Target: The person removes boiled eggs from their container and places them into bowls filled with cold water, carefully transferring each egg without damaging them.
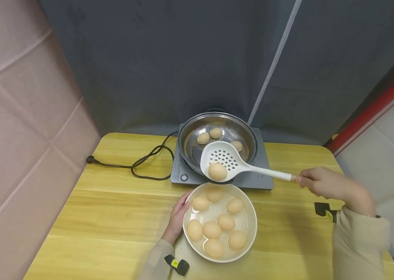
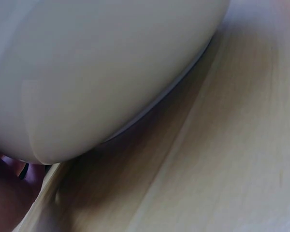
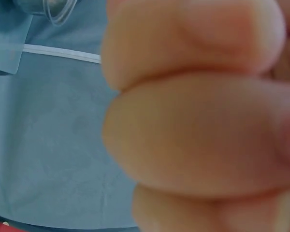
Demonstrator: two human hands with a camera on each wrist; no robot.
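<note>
My right hand grips the end of a white slotted spoon, its fingers curled in the right wrist view. One brown egg lies in the spoon's perforated head, above the near rim of a steel pan. Three eggs show in the pan, one of them partly behind the spoon. My left hand holds the left side of a cream bowl, close in front of the pan. Several brown eggs sit in liquid inside the bowl. In the left wrist view, the bowl's outer wall fills the upper left.
The pan stands on a grey induction cooker at the back of the wooden table. A black cord with a plug lies to the cooker's left. A dark curtain hangs behind, and a pinkish wall covering stands at the left.
</note>
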